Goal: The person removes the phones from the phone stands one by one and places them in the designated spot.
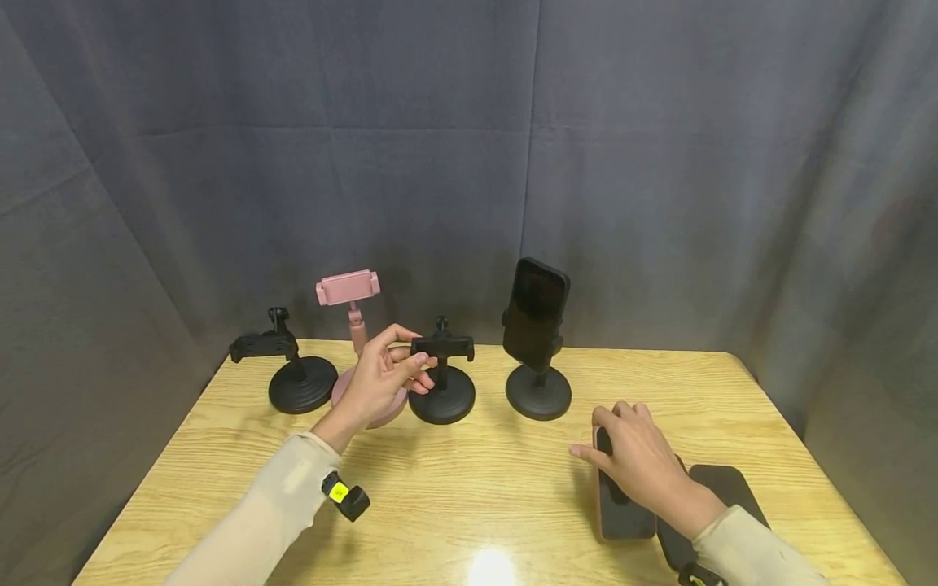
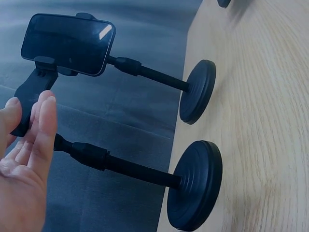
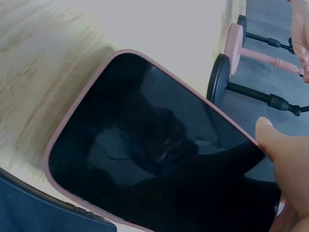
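Our left hand [image 1: 377, 378] pinches black clamp [image 1: 456, 347] at twelve; right hand [image 1: 645, 464] grips pink-edged phone [image 1: 623, 514] at two. Wooden table [image 1: 469, 488], grey curtain [image 1: 440, 163] beyond. Phone-loaded stand [image 1: 538, 396] at one; pink stand [image 1: 348, 288] at eleven, partly hand-hidden.

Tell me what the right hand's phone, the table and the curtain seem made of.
Phone screen: probably glass, glossy with reflections; its pink rim could be plastic or silicone. Table: wood or wood-look laminate; grain shows, bright glare suggests a smooth finish. Curtain: likely matte fabric, from its soft folds.
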{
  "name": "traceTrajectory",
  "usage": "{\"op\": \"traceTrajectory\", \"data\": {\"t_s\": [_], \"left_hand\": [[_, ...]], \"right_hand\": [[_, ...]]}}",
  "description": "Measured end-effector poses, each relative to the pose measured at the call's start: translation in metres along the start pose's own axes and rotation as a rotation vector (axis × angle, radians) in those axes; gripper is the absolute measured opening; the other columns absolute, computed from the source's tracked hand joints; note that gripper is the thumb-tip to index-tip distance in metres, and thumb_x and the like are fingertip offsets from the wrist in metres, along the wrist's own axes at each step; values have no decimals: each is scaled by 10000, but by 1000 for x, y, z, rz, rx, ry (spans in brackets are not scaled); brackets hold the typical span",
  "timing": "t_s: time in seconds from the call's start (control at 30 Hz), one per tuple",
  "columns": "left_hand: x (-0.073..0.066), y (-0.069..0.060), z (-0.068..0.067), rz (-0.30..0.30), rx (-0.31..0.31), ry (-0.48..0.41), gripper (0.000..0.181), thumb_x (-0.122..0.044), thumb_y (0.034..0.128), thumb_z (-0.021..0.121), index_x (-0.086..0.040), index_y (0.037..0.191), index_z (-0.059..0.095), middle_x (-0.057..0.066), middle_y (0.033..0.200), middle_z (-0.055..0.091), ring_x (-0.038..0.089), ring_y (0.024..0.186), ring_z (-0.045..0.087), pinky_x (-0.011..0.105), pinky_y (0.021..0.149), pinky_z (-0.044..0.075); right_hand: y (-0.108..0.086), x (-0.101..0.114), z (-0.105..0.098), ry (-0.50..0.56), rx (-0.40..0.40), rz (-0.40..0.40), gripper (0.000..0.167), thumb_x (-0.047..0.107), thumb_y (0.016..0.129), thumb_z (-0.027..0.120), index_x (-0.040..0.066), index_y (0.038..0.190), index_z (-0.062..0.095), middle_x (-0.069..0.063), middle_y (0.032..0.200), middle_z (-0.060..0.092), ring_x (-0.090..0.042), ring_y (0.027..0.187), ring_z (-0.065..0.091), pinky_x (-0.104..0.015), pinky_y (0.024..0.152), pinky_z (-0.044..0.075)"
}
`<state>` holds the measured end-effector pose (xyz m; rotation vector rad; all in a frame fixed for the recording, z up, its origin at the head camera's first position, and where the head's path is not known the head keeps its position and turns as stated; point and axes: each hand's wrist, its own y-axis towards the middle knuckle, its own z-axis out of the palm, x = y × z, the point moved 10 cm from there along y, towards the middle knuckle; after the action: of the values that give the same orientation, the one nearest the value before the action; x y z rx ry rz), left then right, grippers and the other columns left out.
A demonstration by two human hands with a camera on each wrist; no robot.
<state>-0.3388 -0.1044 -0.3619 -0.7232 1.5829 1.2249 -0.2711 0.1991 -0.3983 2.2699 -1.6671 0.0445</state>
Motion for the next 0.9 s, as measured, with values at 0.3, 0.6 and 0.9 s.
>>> {"op": "traceTrajectory", "data": {"t_s": [0.3,0.6,0.9], "left_hand": [[2,0,-1,-28,-11,-3,290,75,1000,539,140,1253,412,-128,896,753,37,668,718,223,648,618],[2,0,-1,-31,-10,0,285,61,1005,539,135,1248,409,-130,894,749,38,669,717,224,650,619],[3,0,-2,-40,-20,10,278,62,1005,540,130,1243,415,-135,890,746,37,666,717,225,651,619]], "right_hand": [[0,-5,10,-6,27,2,366,421,841,792,112,988,661,5,772,476,-182,725,335,-258,612,263],[0,-7,15,-8,52,11,385,426,843,789,103,1009,664,1,791,495,-187,745,363,-254,615,277],[-2,-10,23,2,86,-3,414,424,857,774,81,1061,662,-15,826,522,-193,769,386,-268,641,304]]}}
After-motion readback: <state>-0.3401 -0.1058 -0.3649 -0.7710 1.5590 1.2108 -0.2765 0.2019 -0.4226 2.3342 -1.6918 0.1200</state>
